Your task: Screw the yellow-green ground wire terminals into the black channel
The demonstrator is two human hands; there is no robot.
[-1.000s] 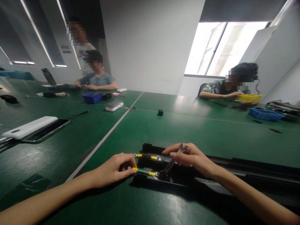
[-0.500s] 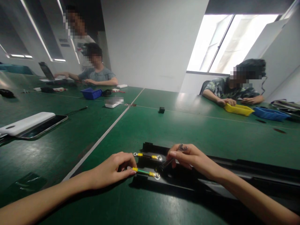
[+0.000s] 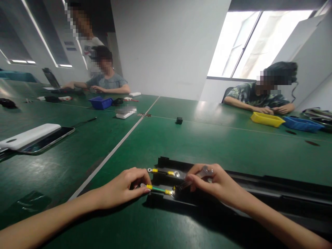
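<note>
My left hand (image 3: 127, 186) pinches the near end of a short green wire (image 3: 158, 189), which has yellow-sleeved ring terminals. That wire's right ring terminal lies on a long black metal channel (image 3: 176, 201). My right hand (image 3: 216, 183) is closed around a wrench (image 3: 206, 172), whose forked metal end rises above the fingers. The wrench's dark lower end reaches the green wire's right ring; the exact contact is hard to make out. Beyond it, a short black wire (image 3: 163, 172) with yellow-sleeved rings lies on the same channel.
The channel runs off to the right under my right forearm. On the left lie a white device (image 3: 33, 135) and a phone (image 3: 52, 140). A small black block (image 3: 179, 120) sits mid-table. Yellow (image 3: 267, 119) and blue (image 3: 302, 124) bins stand near a co-worker (image 3: 261, 90).
The wrench has tilted and its lower end has moved from beside the green wire's right ring onto it. My left hand has stayed put. The co-worker's hand has left the yellow bin.
</note>
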